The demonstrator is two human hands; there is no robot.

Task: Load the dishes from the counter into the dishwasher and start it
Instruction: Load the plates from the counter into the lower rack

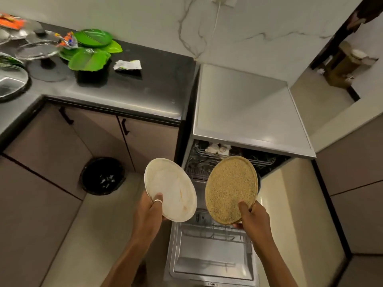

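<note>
My left hand (150,210) grips the near rim of a white plate (172,187) smeared with orange stains, tilted up on edge. My right hand (251,217) holds a round tan speckled plate (230,189), also tilted, by its near rim. Both plates hang above the open dishwasher (244,112). Its door (209,255) lies folded down below my hands. The wire rack (199,162) is pulled out behind the plates, with white cups (217,149) at its back. On the black counter (145,88) lie green plates (93,48) and glass lids (37,50).
A black bin (102,176) stands on the floor left of the dishwasher, by the brown cabinet doors (103,141). A crumpled wrapper (127,65) lies on the counter. A steel sink edge (10,83) shows at far left. Beige floor and a doorway open to the right.
</note>
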